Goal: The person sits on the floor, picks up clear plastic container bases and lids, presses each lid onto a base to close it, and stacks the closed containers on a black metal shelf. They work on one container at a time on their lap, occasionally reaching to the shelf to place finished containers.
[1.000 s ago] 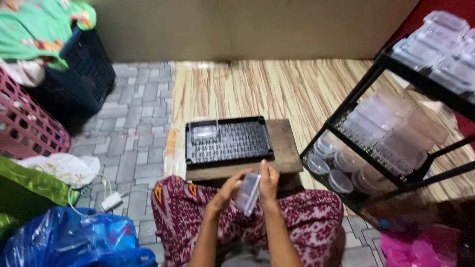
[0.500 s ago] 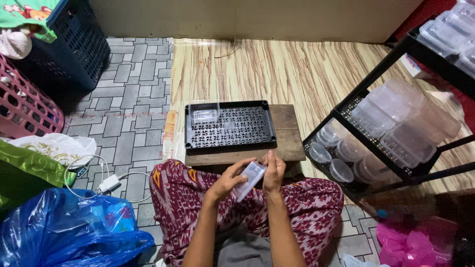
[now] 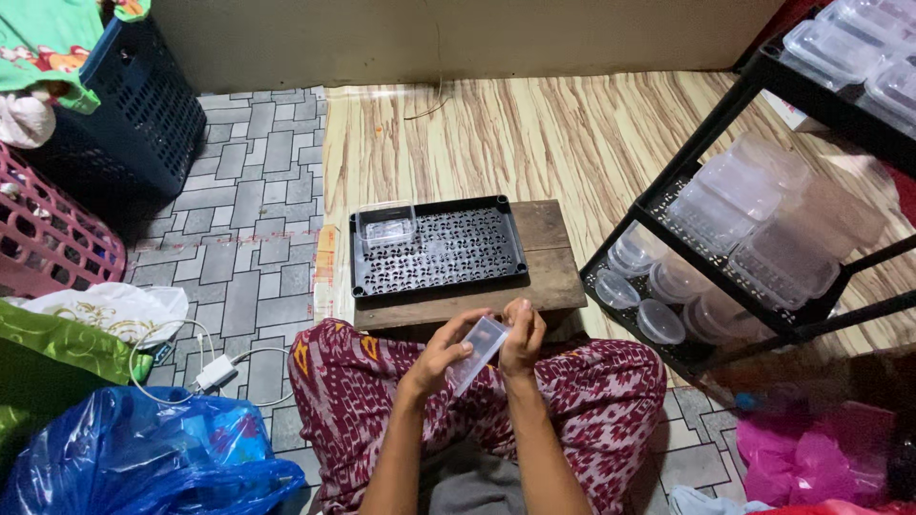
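I sit cross-legged in red patterned trousers. My left hand (image 3: 442, 352) and my right hand (image 3: 524, 336) together hold a small clear plastic container (image 3: 477, 348) over my lap, tilted on edge between the fingers. Just beyond it a black perforated tray (image 3: 448, 250) lies on a low wooden stool (image 3: 551, 267). One small clear container (image 3: 387, 227) stands in the tray's far left corner.
A black rack (image 3: 763, 219) at right holds several clear plastic tubs and lids. A dark blue basket (image 3: 134, 114) and a pink basket (image 3: 48, 243) stand at left. A blue plastic bag (image 3: 134, 458), a white charger with cable (image 3: 215, 367) and pink bags (image 3: 811, 458) lie near my knees.
The view has shifted slightly, and both hands have turned the clear container between the fingers while keeping it over my lap. The tray and stool have not moved.
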Tool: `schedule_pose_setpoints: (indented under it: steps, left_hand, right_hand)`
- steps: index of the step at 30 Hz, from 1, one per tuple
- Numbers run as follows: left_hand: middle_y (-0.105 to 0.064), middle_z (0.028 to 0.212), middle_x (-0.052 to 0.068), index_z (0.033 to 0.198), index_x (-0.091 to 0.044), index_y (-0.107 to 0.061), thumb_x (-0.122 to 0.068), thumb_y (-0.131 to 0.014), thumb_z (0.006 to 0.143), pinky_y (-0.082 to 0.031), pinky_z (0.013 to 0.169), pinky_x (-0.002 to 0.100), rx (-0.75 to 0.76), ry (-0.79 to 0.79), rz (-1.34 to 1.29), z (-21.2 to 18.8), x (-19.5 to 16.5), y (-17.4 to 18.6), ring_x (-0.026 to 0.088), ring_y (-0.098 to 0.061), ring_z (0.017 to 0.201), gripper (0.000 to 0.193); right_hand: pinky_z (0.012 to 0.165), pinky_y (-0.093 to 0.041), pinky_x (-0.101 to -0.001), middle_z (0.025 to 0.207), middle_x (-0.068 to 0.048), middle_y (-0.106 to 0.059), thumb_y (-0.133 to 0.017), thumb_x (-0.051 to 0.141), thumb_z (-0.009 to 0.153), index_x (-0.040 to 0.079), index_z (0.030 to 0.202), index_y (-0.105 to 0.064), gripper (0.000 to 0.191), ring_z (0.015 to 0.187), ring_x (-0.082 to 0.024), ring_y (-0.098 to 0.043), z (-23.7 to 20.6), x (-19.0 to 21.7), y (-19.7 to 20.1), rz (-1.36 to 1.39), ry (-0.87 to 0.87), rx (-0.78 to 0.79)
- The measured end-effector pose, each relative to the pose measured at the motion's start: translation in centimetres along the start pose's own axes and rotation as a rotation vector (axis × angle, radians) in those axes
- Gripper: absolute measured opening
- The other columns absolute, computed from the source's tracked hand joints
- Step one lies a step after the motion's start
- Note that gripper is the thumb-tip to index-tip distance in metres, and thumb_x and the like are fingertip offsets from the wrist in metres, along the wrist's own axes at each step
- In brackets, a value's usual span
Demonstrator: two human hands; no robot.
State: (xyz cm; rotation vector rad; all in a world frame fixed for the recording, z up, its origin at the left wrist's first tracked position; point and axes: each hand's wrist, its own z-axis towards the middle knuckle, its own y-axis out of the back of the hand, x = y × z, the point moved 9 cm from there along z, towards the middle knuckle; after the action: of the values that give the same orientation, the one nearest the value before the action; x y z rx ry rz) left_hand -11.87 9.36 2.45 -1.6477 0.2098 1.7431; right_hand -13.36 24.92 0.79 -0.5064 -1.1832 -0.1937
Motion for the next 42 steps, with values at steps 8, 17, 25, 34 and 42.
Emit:
schedule_pose_setpoints:
  steps: [8, 17, 25, 34, 42]
  left_hand:
    - [-0.046, 0.150, 0.016, 0.149, -0.008, -0.048, -0.025, -0.071, 0.084, -0.038, 0.120, 0.045, -0.380, -0.341, 0.607, -0.9, -5.2, 1.6, 0.032, -0.047, 0.143, 0.070]
    - [-0.039, 0.145, 0.018, 0.141, -0.009, -0.047, -0.015, -0.085, 0.070, -0.053, 0.108, 0.049, -0.569, -0.438, 0.791, -0.7, -5.5, 1.0, 0.037, -0.048, 0.137, 0.081]
    - [-0.041, 0.144, 0.016, 0.136, -0.010, -0.050, -0.013, -0.088, 0.070, -0.056, 0.104, 0.045, -0.584, -0.473, 0.765, -0.9, -6.0, 0.9, 0.035, -0.049, 0.135, 0.076]
    - [-0.039, 0.144, 0.015, 0.135, -0.008, -0.047, -0.012, -0.090, 0.068, -0.057, 0.101, 0.042, -0.585, -0.454, 0.707, -0.8, -6.1, 1.0, 0.030, -0.051, 0.133, 0.079]
    - [-0.048, 0.135, 0.019, 0.150, -0.008, -0.031, 0.001, -0.078, 0.082, -0.053, 0.102, 0.040, -0.633, -0.423, -0.022, -0.8, -2.9, 5.4, 0.029, -0.053, 0.123, 0.083]
  right_hand:
    - [0.072, -0.048, -0.0245, 0.092, 0.001, -0.062, -0.057, 0.021, 0.102, 0.001, 0.105, -0.060, 0.020, 0.080, -0.008, -0.055, 0.0, 1.9, -1.8, -0.026, 0.026, 0.182]
    - [0.074, -0.058, -0.0368, 0.091, -0.015, -0.076, -0.066, 0.024, 0.096, 0.000, 0.108, -0.070, 0.027, 0.083, -0.025, -0.075, -1.3, 7.7, -3.9, -0.514, 0.280, 0.122]
    - [0.074, -0.057, -0.0374, 0.092, -0.017, -0.075, -0.064, 0.021, 0.098, 0.000, 0.104, -0.071, 0.023, 0.083, -0.031, -0.075, -1.5, 7.9, -3.8, -0.563, 0.288, 0.061]
    - [0.080, -0.056, -0.0299, 0.094, -0.009, -0.078, -0.064, 0.018, 0.098, -0.002, 0.106, -0.072, 0.023, 0.087, -0.015, -0.070, -0.7, 4.7, -3.1, -0.284, 0.045, 0.159]
    - [0.092, -0.054, -0.0292, 0.117, -0.010, -0.069, -0.067, 0.014, 0.094, -0.001, 0.119, -0.068, 0.029, 0.104, -0.015, -0.067, -1.6, 5.5, -5.3, -0.044, 0.036, 0.452]
